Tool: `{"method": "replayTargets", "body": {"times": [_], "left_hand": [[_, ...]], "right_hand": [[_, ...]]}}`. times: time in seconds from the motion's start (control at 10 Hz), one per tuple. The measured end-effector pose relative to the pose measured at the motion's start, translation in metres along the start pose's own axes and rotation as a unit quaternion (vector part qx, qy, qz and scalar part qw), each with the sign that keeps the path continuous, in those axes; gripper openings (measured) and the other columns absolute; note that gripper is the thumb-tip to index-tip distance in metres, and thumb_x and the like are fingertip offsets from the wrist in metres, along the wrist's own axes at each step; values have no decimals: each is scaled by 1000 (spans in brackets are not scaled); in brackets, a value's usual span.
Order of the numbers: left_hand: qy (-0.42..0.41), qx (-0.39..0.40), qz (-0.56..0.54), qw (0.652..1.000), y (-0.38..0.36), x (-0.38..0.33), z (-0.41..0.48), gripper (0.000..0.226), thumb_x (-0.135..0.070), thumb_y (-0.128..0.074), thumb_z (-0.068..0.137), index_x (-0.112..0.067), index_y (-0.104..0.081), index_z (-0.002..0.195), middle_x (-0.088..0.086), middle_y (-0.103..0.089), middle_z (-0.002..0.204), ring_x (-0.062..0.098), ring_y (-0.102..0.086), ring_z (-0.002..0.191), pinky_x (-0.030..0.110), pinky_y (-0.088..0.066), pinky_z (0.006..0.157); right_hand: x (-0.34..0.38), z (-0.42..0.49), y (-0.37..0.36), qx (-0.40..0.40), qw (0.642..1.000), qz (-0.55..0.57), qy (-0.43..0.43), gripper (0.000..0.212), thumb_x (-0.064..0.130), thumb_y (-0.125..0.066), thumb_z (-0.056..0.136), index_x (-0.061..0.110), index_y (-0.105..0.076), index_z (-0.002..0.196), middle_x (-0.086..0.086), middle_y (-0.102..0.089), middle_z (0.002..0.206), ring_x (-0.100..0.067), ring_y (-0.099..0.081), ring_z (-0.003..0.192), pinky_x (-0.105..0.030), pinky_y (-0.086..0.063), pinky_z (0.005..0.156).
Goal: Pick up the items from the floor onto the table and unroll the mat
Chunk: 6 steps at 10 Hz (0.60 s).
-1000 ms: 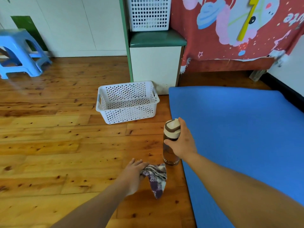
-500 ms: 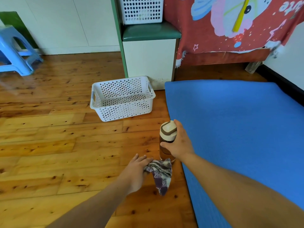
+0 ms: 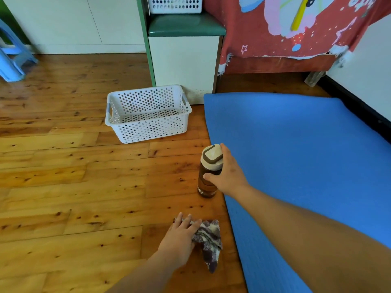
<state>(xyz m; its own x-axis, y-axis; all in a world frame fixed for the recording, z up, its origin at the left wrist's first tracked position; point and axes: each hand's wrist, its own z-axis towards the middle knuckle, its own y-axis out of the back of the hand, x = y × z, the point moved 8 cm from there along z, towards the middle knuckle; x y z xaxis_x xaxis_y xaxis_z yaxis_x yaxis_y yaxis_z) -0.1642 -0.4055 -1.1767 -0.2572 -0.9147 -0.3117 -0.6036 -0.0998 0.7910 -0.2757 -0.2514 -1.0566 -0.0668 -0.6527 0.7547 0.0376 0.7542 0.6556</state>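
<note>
— What has changed over the last second?

— The hands have drawn apart. The right hand (image 3: 229, 176) grips the brown plastic water bottle (image 3: 204, 185) just under its cream lid, thumb in front and fingers wrapped behind. The left hand (image 3: 179, 240) has pulled the crumpled purple-and-white patterned cloth (image 3: 208, 240) back toward the person. A moment ago it hung against the bottle's base.

— Is the cloth really held?

— The fingers lie over its top edge and the thumb is hidden. Its tail dangles, so I'd say it's pinched.

— Is the bottle off the wooden plank floor (image 3: 74, 187)?

— I can't tell. It's upright beside the edge of the blue foam mat (image 3: 296, 155), which already lies flat.

— So what's left?

— Both items are in hand. I reckon they go next to the counter under the red printed cover (image 3: 264, 49).
</note>
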Motion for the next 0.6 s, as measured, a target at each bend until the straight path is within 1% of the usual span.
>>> {"method": "replayTargets", "body": {"times": [0.1,0.2,0.3,0.4,0.5,0.6], "left_hand": [[1,76,32,997,-40,-5,-3,70,-32,-46,95,-37,1,147,-4,9,159,27,16,145,46,-5,117],[8,144,43,989,-68,-7,-6,83,-54,-51,87,-38,6,146,-4,14,158,27,19,144,50,-4,117],[13,169,35,985,-72,-10,-6,89,-67,-48,80,-40,6,145,-6,17,157,26,20,143,52,-2,116],[19,131,19,991,-47,-13,-3,83,-66,-42,83,-38,5,146,-5,14,158,25,17,144,52,0,115],[35,65,-14,997,7,-17,-8,78,-62,-41,86,-37,2,146,-3,9,158,25,14,144,52,-3,116],[28,20,-28,999,72,-26,-24,77,-60,-41,87,-37,0,147,-2,8,158,25,13,145,52,-5,117]], "right_hand": [[-1,-9,1,17,1000,-6,1,104,32,-79,71,34,-8,146,1,-29,148,-18,-32,133,-28,-28,102],[-4,-17,1,29,999,-14,-4,105,35,-78,72,35,-4,146,3,-23,152,-19,-27,137,-34,-27,108],[-3,-22,4,42,999,-30,-11,105,37,-77,73,35,-3,147,3,-21,153,-21,-26,139,-37,-28,109],[0,-24,10,51,997,-46,-21,103,39,-75,74,32,-4,148,2,-18,155,-21,-23,140,-38,-27,109],[13,-32,25,72,994,-69,-41,99,43,-72,76,30,-6,148,2,-13,157,-21,-17,142,-38,-24,111],[34,-43,47,93,991,-82,-55,96,46,-70,78,28,-7,149,1,-7,159,-20,-8,145,-38,-17,114]]}}
